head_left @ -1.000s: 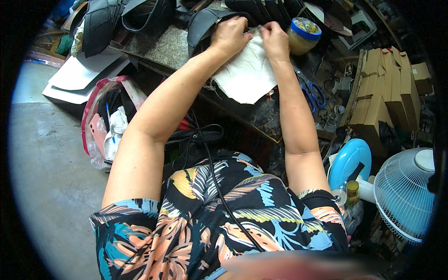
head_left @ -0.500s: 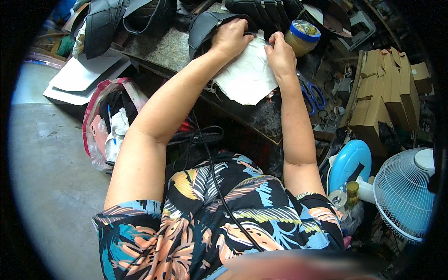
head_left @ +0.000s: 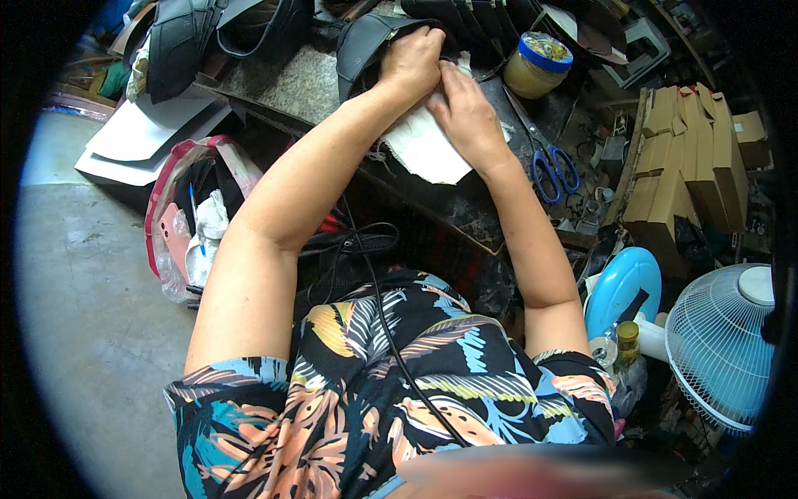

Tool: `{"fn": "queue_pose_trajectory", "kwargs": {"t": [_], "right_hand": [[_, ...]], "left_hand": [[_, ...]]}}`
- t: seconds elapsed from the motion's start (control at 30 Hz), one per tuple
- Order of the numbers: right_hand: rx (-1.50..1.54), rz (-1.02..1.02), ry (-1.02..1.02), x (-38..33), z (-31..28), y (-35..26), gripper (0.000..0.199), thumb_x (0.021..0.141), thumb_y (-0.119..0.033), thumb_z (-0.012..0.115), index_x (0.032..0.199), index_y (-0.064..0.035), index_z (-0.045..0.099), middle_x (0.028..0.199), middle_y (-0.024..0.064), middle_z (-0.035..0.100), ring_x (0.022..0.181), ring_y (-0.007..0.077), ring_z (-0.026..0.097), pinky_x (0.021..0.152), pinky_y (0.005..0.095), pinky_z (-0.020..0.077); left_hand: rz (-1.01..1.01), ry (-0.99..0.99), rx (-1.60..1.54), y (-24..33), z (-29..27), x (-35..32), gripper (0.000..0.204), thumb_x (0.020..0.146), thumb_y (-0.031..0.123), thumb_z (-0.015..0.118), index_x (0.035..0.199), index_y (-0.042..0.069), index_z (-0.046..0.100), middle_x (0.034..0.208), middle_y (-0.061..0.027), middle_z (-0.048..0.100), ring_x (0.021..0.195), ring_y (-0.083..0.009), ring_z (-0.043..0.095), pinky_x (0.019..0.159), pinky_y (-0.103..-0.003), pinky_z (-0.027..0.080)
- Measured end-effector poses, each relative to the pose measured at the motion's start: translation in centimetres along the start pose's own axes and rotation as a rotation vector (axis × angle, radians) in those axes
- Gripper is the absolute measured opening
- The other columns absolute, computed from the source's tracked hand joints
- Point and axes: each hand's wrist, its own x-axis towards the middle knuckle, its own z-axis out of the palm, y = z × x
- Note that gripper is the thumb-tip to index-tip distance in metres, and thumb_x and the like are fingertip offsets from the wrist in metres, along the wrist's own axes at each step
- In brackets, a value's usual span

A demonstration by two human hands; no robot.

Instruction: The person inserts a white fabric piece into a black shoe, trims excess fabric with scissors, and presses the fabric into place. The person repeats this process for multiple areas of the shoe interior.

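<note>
A black leather shoe upper point(head_left: 363, 51) lies at the bench's front edge, its open side toward my hands. My left hand point(head_left: 411, 62) is closed at its right edge, fingers curled; the fingertips are partly hidden. My right hand point(head_left: 470, 118) lies with outstretched fingers over a white cloth point(head_left: 426, 148), its fingertips close against my left hand and the thumb apart. The cloth sits under and between both hands, its lower corner hanging over the edge. Blue-handled scissors point(head_left: 544, 158) lie to the right of my right hand.
A blue-lidded jar point(head_left: 539, 66) stands beyond the scissors. More black shoes point(head_left: 266, 29) crowd the bench's back and left. White sheets point(head_left: 145, 137) and a bag with pink trim point(head_left: 158, 208) are at left. Cardboard boxes point(head_left: 686, 158) and a fan point(head_left: 723, 341) stand at right.
My right hand has moved left from the cloth's far right edge onto the cloth, beside my left hand, its fingers going from pinched to outstretched. More of the scissors now shows.
</note>
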Motion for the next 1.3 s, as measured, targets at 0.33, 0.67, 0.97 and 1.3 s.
{"fn": "queue_pose_trajectory", "kwargs": {"t": [0.33, 0.67, 0.97, 1.3], "right_hand": [[0.284, 0.144, 0.047, -0.3, -0.3, 3.2, 0.051, 0.097, -0.033, 0.059, 0.134, 0.001, 0.055, 0.138, 0.0245, 0.053, 0.129, 0.038, 0.051, 0.107, 0.0426, 0.0408], [-0.089, 0.419, 0.045, 4.6, 0.7, 4.4, 0.025, 0.088, -0.029, 0.069, 0.097, -0.0063, 0.07, 0.099, 0.0158, 0.071, 0.091, 0.0347, 0.068, 0.078, 0.0435, 0.0531], [-0.066, 0.409, 0.145, 4.5, 1.7, 5.3, 0.02, 0.084, -0.026, 0.069, 0.089, -0.0065, 0.069, 0.096, 0.0141, 0.07, 0.089, 0.0346, 0.068, 0.077, 0.0456, 0.053], [-0.139, 0.182, 0.33, 4.0, 0.6, 3.3, 0.012, 0.083, -0.012, 0.069, 0.093, -0.009, 0.067, 0.098, 0.0112, 0.07, 0.093, 0.0313, 0.066, 0.08, 0.043, 0.0541]], "left_hand": [[-0.04, 0.032, -0.066, -0.5, 0.4, 0.1, 0.025, 0.086, 0.028, 0.071, 0.097, 0.007, 0.065, 0.096, -0.0139, 0.066, 0.088, -0.0359, 0.067, 0.078, -0.045, 0.054], [-0.049, 0.067, -0.096, -0.5, 0.5, 0.1, 0.019, 0.092, 0.024, 0.062, 0.097, 0.006, 0.065, 0.099, -0.014, 0.067, 0.089, -0.0367, 0.067, 0.077, -0.046, 0.053], [-0.042, 0.073, -0.097, -0.5, 0.6, 0.1, 0.019, 0.089, 0.021, 0.064, 0.098, 0.005, 0.065, 0.098, -0.0147, 0.068, 0.087, -0.0364, 0.067, 0.079, -0.045, 0.054], [-0.032, -0.015, -0.03, -0.1, 0.0, 0.1, 0.03, 0.079, 0.023, 0.073, 0.102, 0.006, 0.064, 0.102, -0.0142, 0.066, 0.093, -0.0358, 0.066, 0.081, -0.044, 0.054]]}}
